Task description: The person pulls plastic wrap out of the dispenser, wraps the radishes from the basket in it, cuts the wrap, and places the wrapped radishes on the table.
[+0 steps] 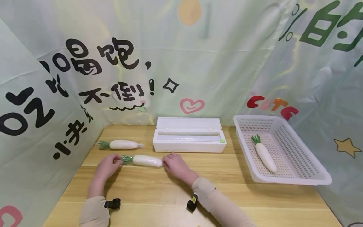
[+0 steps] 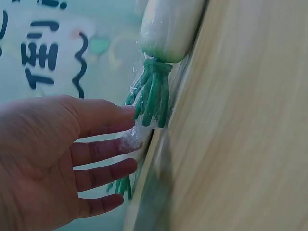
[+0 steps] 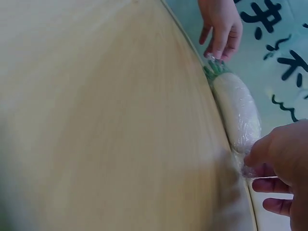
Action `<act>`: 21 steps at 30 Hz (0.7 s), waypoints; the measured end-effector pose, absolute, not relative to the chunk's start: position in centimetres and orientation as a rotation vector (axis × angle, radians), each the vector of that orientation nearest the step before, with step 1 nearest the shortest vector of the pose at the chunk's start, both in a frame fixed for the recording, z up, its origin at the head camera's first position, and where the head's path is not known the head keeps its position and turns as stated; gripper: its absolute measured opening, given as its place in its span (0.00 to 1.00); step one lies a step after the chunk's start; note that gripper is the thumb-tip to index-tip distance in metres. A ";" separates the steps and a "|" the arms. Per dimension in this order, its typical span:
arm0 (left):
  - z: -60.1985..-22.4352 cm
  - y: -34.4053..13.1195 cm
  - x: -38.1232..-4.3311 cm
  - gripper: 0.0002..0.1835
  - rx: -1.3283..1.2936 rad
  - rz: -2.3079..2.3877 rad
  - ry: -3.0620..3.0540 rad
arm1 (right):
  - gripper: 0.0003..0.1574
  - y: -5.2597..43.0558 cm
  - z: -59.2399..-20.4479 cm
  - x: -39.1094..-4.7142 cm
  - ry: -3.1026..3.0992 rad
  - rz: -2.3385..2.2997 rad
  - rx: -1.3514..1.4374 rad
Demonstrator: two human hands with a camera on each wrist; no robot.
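A white radish (image 1: 147,160) with green leaf stubs (image 2: 155,91), wrapped in clear film, lies on the wooden table between both hands. My left hand (image 1: 108,165) pinches the film's end (image 2: 132,138) beyond the leaves between thumb and forefinger; its other fingers are spread. At the opposite tip, my right hand (image 1: 177,167) pinches the gathered film (image 3: 248,171) with thumb and forefinger. Just behind lies a second film-wrapped radish (image 1: 123,144), parallel to the first, its film bunched at the right end. Neither hand touches that one.
A white cling film dispenser box (image 1: 189,146) stands at the back middle with its lid raised. To the right, a white perforated basket (image 1: 286,180) holds one unwrapped radish (image 1: 265,156). Printed cloth (image 1: 221,72) hangs behind and at the sides of the table (image 1: 158,195).
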State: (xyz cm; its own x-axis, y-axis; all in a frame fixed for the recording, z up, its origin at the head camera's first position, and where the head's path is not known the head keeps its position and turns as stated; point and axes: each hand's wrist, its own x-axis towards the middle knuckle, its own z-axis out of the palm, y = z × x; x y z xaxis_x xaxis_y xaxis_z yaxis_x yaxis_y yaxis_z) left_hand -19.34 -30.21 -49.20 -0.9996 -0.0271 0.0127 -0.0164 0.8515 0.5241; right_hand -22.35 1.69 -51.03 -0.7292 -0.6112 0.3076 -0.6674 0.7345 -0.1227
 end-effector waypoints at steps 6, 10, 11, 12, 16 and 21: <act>-49.6 -32.4 -18.8 0.21 0.097 -0.812 -2.957 | 0.06 -1.1 -50.9 -22.2 -2.679 0.266 1.063; -49.7 -33.6 -18.4 0.25 0.172 -0.762 -2.948 | 0.13 -2.9 -50.9 -22.0 -2.683 0.194 1.101; -49.7 -33.9 -18.4 0.26 0.193 -0.756 -2.947 | 0.15 -3.3 -50.8 -22.0 -2.691 0.172 1.107; -49.7 -34.1 -18.3 0.27 0.217 -0.751 -2.946 | 0.17 -3.7 -50.8 -22.0 -2.693 0.156 1.115; -49.8 -34.9 -18.1 0.30 0.302 -0.763 -2.930 | 0.21 -5.3 -51.0 -21.9 -2.698 0.092 1.132; -49.9 -35.7 -17.9 0.33 0.436 -0.785 -2.935 | 0.23 -7.1 -51.1 -21.8 -2.692 0.073 1.146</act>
